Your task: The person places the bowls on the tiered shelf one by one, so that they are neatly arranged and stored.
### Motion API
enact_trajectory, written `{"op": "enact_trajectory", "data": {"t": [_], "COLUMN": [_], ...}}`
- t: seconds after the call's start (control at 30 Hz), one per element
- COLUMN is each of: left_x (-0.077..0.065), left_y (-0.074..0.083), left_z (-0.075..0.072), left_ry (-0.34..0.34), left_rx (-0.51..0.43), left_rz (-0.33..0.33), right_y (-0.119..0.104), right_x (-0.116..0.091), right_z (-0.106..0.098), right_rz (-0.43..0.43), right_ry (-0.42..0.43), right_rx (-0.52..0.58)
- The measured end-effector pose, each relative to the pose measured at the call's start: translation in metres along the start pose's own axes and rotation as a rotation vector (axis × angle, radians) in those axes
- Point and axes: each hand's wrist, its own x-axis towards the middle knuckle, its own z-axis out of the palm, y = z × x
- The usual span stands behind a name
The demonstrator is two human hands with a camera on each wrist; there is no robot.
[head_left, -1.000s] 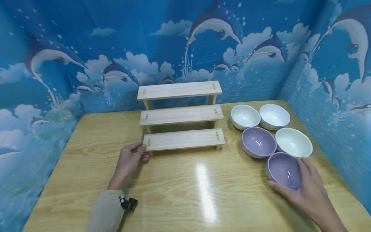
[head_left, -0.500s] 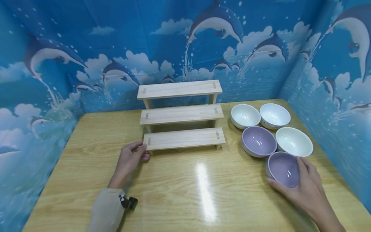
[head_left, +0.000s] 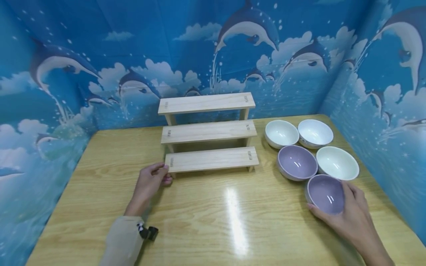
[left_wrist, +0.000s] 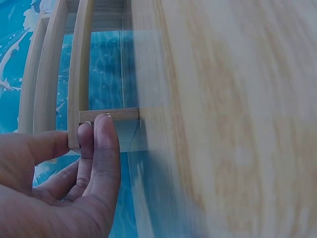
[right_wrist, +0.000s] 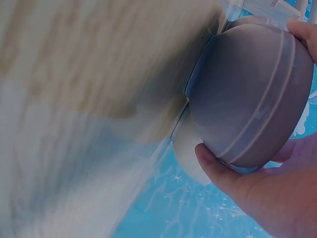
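Thumb and fingers of the left grip [head_left: 151, 179] are pinching the near left end of a three-tier wooden stand [head_left: 209, 159], leaving a narrow gap filled by the lowest plank. The right grip [head_left: 353, 214] is spreading wide around a purple bowl [head_left: 325, 195], its thumb and fingers holding opposite sides near the rim.

The stand's pale planks are showing straight grain and darker joint marks at their ends, its upper tiers rising beyond the left grip. The held bowl is sitting upright, its round, smooth outer wall carrying thin lines below the rim. Just beyond the right grip, a second purple bowl [head_left: 297, 162] and a pale green bowl [head_left: 337, 163] are sitting side by side; farther beyond, two whitish bowls [head_left: 315, 133] are shining with glaze.

Between the grips, the wood-grained desk [head_left: 199, 221] is stretching broadly, reflecting a bright streak. Its right edge is running near the right grip, alongside a dolphin-printed backdrop [head_left: 193, 48]; its left edge is lying well apart from the left grip.
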Motion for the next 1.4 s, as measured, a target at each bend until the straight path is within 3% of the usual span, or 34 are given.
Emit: {"op": "enact_trajectory", "data": {"t": [0.3, 0.77, 1.0, 1.4], "left_x": [0.0, -0.001, 0.0, 0.004], "left_y": [0.0, 0.0, 0.002, 0.004], "left_z": [0.0, 0.0, -0.003, -0.005], "left_ry": [0.007, -0.01, -0.022, 0.005], "left_rx": [-0.003, -0.017, 0.005, 0.07], "left_rz": [-0.016, 0.012, -0.026, -0.054], "right_y": [-0.001, -0.004, -0.01, -0.032], "right_x": [0.0, -0.002, -0.004, -0.008], "right_z": [0.0, -0.002, -0.006, -0.014], "right_rz": [0.012, 0.005, 0.014, -0.061], "right_ry": [0.007, 0.002, -0.009, 0.013], "right_rx": [0.008, 0.012, 0.015, 0.032]}}
